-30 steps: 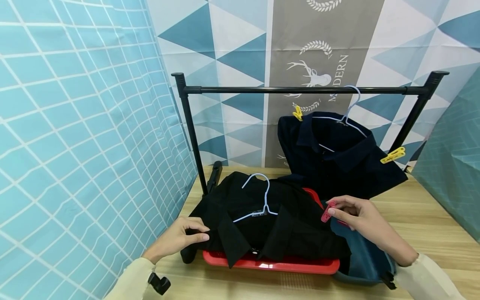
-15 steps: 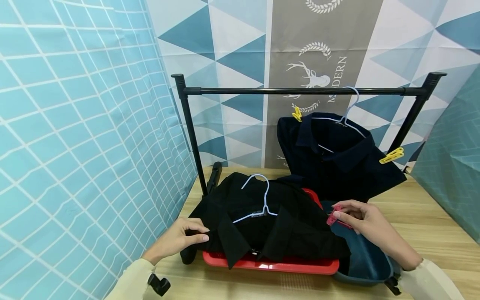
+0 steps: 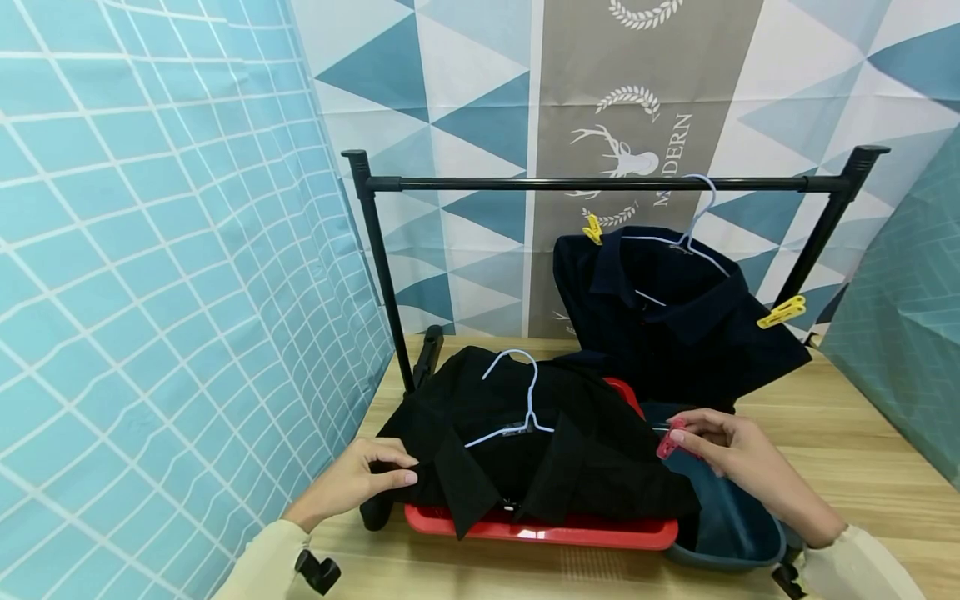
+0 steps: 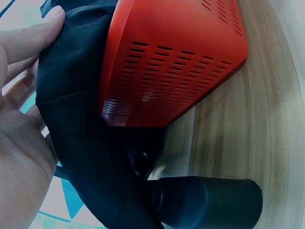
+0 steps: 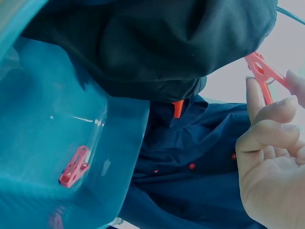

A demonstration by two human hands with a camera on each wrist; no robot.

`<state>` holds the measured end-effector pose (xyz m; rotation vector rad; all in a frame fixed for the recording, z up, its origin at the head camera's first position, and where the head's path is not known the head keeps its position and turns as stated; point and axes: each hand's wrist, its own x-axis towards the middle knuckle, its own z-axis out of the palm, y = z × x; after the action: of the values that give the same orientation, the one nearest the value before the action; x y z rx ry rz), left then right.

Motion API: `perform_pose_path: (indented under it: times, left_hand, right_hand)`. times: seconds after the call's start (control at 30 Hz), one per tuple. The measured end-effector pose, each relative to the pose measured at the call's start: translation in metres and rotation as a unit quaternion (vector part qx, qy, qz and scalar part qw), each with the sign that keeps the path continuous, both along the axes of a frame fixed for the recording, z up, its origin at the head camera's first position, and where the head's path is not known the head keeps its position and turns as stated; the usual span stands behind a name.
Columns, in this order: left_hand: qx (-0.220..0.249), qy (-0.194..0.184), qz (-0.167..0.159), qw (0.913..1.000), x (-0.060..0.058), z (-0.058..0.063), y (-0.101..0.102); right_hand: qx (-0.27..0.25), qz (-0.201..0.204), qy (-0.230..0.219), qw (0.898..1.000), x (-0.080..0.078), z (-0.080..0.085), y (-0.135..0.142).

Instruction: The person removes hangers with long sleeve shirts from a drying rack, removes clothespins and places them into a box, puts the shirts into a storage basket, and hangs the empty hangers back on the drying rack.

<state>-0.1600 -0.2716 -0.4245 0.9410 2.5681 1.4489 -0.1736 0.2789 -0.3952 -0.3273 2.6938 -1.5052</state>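
A black shirt (image 3: 615,467) with a pale hanger (image 3: 531,392) in its collar lies over a red basket (image 3: 540,532). My left hand (image 3: 360,477) pinches the shirt's left shoulder edge; in the left wrist view the thumb (image 4: 50,26) lies on the cloth, with fingers behind it. At the shirt's other shoulder, my right hand (image 3: 738,454) pinches a pink clothespin (image 3: 667,442). In the right wrist view that clothespin (image 5: 262,76) is close to the cloth edge; whether its tips touch the cloth I cannot tell.
A navy shirt (image 3: 675,333) with yellow clothespins (image 3: 782,312) at its shoulders hangs from the black rack (image 3: 540,183). A blue basin (image 3: 738,517) stands beside the red basket, with a pink clothespin (image 5: 75,167) inside. Blue tile-patterned cloth (image 3: 150,250) borders the left.
My right hand has shifted a little right and down with the pink clothespin, away from the shirt's middle. The left hand keeps its hold on the black shirt.
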Motion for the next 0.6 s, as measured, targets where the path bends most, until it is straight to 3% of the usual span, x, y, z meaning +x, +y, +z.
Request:
perform_pose_path:
  times: [0.3,0.6]
  left_hand:
    - [-0.005,-0.007,0.006,0.9999,0.001,0.001,0.001]
    - [-0.005,-0.003,0.009,0.9999,0.001,-0.001,0.000]
  right_hand:
    - [-0.005,-0.009,-0.018,1.000,0.000,-0.005,0.001]
    - [0.023,-0.027,-0.043,0.998,-0.002,-0.016,0.008]
